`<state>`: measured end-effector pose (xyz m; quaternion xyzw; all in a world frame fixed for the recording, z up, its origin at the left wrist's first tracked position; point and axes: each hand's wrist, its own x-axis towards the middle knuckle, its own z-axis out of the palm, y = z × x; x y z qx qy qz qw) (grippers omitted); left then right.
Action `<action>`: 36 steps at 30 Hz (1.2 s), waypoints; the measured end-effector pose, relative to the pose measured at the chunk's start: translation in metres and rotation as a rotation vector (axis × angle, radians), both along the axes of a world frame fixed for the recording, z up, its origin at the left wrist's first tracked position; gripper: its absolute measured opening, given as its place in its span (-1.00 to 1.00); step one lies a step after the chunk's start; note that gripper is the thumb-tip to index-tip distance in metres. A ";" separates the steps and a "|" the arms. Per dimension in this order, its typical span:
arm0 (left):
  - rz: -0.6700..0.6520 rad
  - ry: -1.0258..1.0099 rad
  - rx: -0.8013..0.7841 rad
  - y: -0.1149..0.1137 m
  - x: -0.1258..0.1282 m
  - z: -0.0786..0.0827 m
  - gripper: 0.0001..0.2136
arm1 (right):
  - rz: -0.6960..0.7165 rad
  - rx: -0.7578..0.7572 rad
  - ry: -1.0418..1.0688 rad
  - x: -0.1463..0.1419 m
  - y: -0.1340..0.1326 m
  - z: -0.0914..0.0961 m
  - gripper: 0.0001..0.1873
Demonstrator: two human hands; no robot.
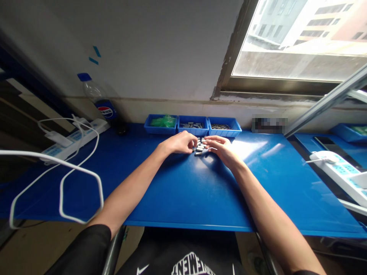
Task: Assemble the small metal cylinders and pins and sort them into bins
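Several small silvery metal pieces (198,153) lie in a loose cluster on the blue table between my two hands. My left hand (181,143) is at the cluster's left side, thumb and fingers curled together at its edge; whether a piece is between the fingertips is hidden. On the other side, my right hand (223,149) has its fingers stretched out and somewhat apart, the tips touching or just over the pieces. Right behind the hands stands a blue bin with similar metal pieces (192,125).
Left of that bin, another bin holds green plastic (163,121); at its right, a third holds thin metal pins (220,126). A cola bottle (104,109), a power strip (76,139) and looping white cables (99,187) occupy the left. Another power strip (341,168) is at right.
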<state>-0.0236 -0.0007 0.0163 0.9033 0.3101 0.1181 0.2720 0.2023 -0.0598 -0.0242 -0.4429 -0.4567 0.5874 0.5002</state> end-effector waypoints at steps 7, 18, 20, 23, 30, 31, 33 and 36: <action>0.020 -0.302 -0.086 0.005 -0.003 0.006 -0.80 | -0.005 0.002 -0.009 -0.001 0.000 0.001 -0.65; 0.034 -0.515 -0.162 0.002 0.004 0.008 -0.77 | -0.004 0.030 0.000 -0.003 -0.002 0.005 -0.62; 0.030 -0.525 -0.193 0.002 0.004 0.007 -0.77 | -0.005 0.022 0.000 -0.003 -0.003 0.006 -0.61; 0.058 -0.554 -0.202 0.004 0.006 0.003 -0.78 | 0.002 0.014 -0.003 -0.003 -0.003 0.006 -0.61; 0.237 -0.738 0.010 0.015 0.011 -0.012 -0.77 | -0.025 0.000 -0.001 -0.001 -0.001 0.003 -0.60; 0.241 -0.737 0.020 0.015 0.011 -0.012 -0.75 | -0.024 -0.003 0.003 -0.001 -0.001 0.002 -0.61; 0.249 -0.674 0.057 0.013 0.010 -0.011 -0.78 | -0.025 -0.008 0.007 -0.001 0.000 0.001 -0.62; 0.188 -0.441 0.112 0.009 0.008 -0.008 -0.84 | -0.047 0.001 0.003 0.000 0.000 0.001 -0.64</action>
